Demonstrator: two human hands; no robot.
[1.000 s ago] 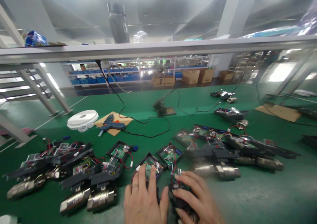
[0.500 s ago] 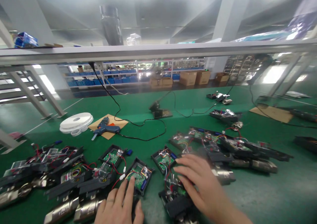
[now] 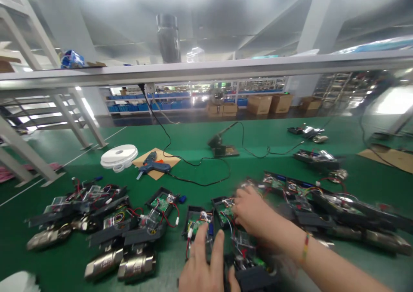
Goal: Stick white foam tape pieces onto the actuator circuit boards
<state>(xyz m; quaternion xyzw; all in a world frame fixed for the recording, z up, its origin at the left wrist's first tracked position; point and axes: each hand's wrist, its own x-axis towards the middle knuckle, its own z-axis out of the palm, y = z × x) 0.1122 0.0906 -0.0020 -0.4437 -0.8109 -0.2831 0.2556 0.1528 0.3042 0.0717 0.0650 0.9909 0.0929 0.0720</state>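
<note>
At the near edge, the left hand lies flat, fingers together and pointing away, fingertips resting on an open black plastic tray that holds a green circuit board with red and white wires. Just right of it, the right hand reaches across a second black tray, fingers curled; motion blur hides whether they grip anything. A woven band circles that wrist. To the left sit shiny cylindrical metal valve bodies under dark housings with tangled wires. Everything lies on a smooth green bench mat. Farther off are a blue glue gun on brown cardboard, a white tape roll, black cable, then warehouse shelving and cartons.
</note>
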